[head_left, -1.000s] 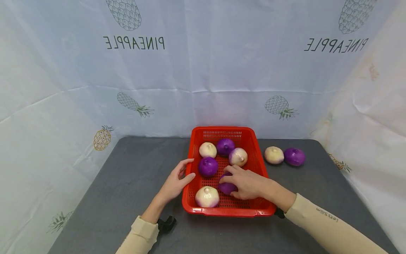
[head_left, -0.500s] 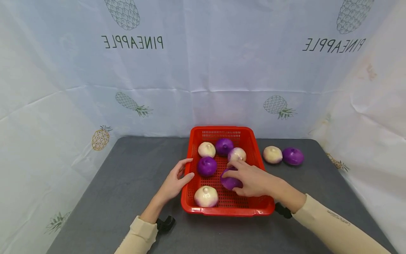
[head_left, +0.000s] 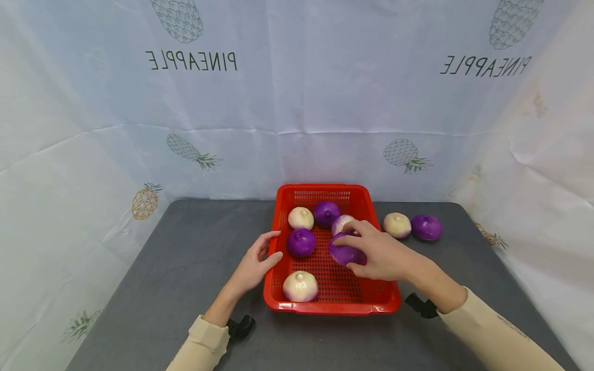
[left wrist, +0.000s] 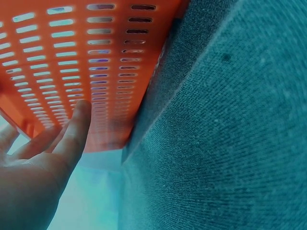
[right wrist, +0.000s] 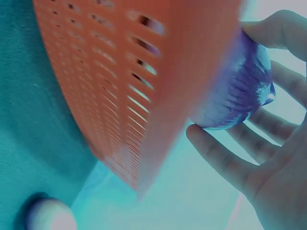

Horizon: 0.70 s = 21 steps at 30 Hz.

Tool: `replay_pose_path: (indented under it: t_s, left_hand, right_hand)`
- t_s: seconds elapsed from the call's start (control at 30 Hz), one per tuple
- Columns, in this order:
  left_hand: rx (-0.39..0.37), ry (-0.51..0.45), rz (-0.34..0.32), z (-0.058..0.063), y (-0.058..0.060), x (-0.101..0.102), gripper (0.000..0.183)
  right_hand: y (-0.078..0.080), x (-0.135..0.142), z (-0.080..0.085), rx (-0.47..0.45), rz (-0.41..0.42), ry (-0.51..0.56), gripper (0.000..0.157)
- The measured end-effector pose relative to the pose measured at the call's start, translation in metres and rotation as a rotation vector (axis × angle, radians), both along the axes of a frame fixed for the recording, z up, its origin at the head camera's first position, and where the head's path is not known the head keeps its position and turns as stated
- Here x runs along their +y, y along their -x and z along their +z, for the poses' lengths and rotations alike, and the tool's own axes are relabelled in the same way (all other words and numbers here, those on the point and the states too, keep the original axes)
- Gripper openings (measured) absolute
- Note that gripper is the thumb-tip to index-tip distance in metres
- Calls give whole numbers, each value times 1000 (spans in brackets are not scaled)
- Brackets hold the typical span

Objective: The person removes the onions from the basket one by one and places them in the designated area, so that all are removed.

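My right hand [head_left: 382, 252] grips a purple onion [head_left: 345, 251] by its sides over the right part of the red basket [head_left: 331, 309]. In the right wrist view, thumb and fingers curl around that onion [right wrist: 235, 86] near the basket's rim. My left hand [head_left: 252, 264] rests at the basket's left rim, fingers relaxed; its fingertips lie against the slotted wall [left wrist: 72, 62] in the left wrist view. Inside the basket sit a purple onion [head_left: 301, 242], another purple onion [head_left: 327, 214], and white onions [head_left: 300, 286], one of them partly hidden behind my right hand.
To the right of the basket, a white onion [head_left: 396, 225] and a purple onion [head_left: 427, 227] lie side by side on the dark grey table [head_left: 209, 232]. A pineapple-print cloth [head_left: 325, 103] hangs behind and at both sides.
My right hand has lifted the purple onion from the basket's lower right, moving up and to the right with it. The left hand stays at the rim.
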State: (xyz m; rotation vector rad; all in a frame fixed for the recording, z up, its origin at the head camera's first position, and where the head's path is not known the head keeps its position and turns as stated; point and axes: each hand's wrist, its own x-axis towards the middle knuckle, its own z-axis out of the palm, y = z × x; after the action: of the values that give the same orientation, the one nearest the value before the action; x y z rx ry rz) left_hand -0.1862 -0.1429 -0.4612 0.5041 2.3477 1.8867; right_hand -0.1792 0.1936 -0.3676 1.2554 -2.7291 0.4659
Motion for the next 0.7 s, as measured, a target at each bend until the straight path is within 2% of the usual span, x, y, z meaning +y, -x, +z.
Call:
replay_pose_path:
  t_s: [0.2, 0.4, 0.7]
  left_hand:
    - [0, 4, 1, 0, 0, -1, 57]
    - [4, 22, 9, -1, 0, -2, 56]
    - [0, 4, 2, 1, 0, -1, 56]
  right_hand:
    - [-6, 9, 11, 24, -93, 24, 50]
    - [-9, 22, 11, 60, -141, 48, 50]
    - [-13, 50, 12, 29, -251, 103, 53]
